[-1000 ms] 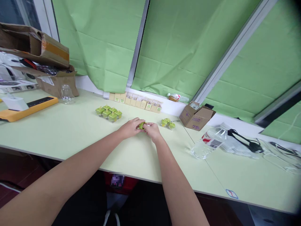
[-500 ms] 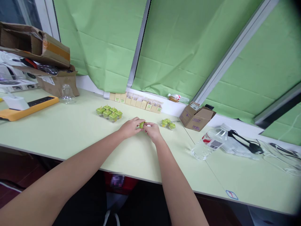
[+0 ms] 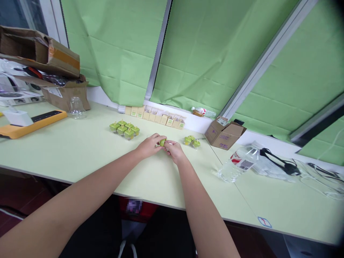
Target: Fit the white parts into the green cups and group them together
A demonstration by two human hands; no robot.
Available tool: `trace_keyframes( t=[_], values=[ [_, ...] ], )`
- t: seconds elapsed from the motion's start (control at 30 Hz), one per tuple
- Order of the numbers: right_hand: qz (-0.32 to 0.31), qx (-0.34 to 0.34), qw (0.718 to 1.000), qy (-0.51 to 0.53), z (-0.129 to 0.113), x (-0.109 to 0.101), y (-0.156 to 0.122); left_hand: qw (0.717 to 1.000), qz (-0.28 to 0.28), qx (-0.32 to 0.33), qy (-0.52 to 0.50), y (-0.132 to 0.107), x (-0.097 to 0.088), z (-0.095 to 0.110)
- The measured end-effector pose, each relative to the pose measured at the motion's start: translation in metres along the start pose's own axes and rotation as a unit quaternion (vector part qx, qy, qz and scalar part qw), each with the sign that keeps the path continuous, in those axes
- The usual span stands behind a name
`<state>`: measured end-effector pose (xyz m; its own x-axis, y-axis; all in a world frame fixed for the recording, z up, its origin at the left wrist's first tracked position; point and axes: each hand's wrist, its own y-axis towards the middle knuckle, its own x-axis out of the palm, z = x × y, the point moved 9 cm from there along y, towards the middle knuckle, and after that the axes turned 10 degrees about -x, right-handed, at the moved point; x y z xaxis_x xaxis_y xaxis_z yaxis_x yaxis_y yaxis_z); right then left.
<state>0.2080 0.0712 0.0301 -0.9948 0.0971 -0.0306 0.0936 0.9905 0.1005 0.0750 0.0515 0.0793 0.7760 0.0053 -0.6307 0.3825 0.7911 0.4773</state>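
Note:
Both my hands meet above the middle of the table. My left hand (image 3: 149,145) pinches a small green lid (image 3: 162,142) between thumb and fingers. From the other side, my right hand (image 3: 175,151) is closed with its fingertips against the same lid; anything below the lid is hidden by the fingers. To the left sits a block of several clear cups with green lids (image 3: 129,134), each with a small yellowish loop on top. On the right stands a smaller group of green-lidded cups (image 3: 196,143), with yellow showing in at least one.
Small kraft boxes (image 3: 152,116) line the wall. At right are a cardboard box (image 3: 225,134), a large clear bottle (image 3: 239,163) and cables (image 3: 322,179). A yellow-and-black device (image 3: 51,117), a clear plastic dome (image 3: 77,107) and stacked cartons (image 3: 64,59) occupy the left.
My fingers have shifted slightly on the green lid. A white bit seen earlier by my right fingers shows less now. Everything else stays in place.

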Motion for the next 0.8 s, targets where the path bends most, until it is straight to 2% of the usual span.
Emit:
trace_keyframes(
  t=[0.33, 0.67, 0.8],
  values=[
    [0.017, -0.012, 1.000, -0.017, -0.0003, -0.0020, 0.0018, 1.000, 0.003, -0.002, 0.008, 0.0003, 0.0019, -0.0027],
    [0.043, -0.063, 0.994, -0.072, -0.0068, -0.0045, 0.0023, 0.999, 0.016, 0.002, 0.027, 0.0006, 0.0036, -0.0037],
    [0.044, -0.055, 0.996, -0.051, -0.0079, -0.0041, 0.0022, 0.999, 0.022, 0.003, 0.033, -0.0004, 0.0014, -0.0006]
  ],
)
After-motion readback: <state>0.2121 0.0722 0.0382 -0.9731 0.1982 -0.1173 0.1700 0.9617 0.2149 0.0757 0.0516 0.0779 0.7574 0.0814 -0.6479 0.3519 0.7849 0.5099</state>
